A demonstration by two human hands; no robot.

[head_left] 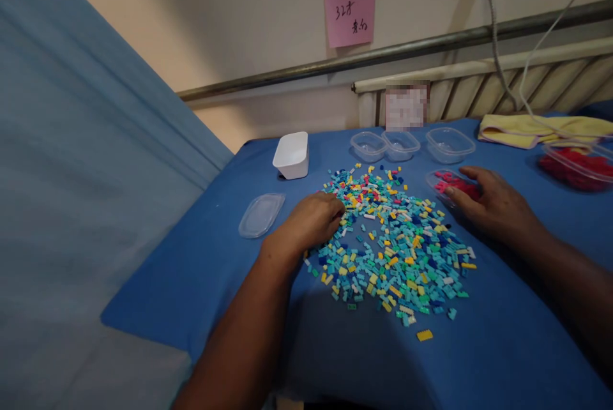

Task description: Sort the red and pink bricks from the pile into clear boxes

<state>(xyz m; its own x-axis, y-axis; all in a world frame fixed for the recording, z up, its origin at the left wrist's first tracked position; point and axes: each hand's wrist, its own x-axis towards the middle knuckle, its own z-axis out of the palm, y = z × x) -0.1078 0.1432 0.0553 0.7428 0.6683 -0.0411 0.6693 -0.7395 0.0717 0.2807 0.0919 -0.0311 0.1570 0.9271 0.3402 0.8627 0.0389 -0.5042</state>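
Note:
A wide pile of small plastic building bricks (pixel 416 257), mostly turquoise, blue and yellow with some white and pink, is spread on the blue table cover. My left hand (pixel 316 215) rests at the pile's left side, fingers curled down among the bricks; the fingertips and anything in them are hidden. To the right of the pile lies a shallow clear plastic container (pixel 433 179) with pinkish-red pieces (pixel 446 180) in it. Over its right side is my right hand (pixel 493 205), thumb and forefinger apart, the thumb over the red pieces.
A white tub (pixel 292 154) and a clear lid (pixel 262 215) lie left of the pile. Several clear containers (pixel 449 145) line the back. At the right are a yellow cloth (pixel 512 131) and a container of red pieces (pixel 575 170). A blue curtain (pixel 96 142) hangs left.

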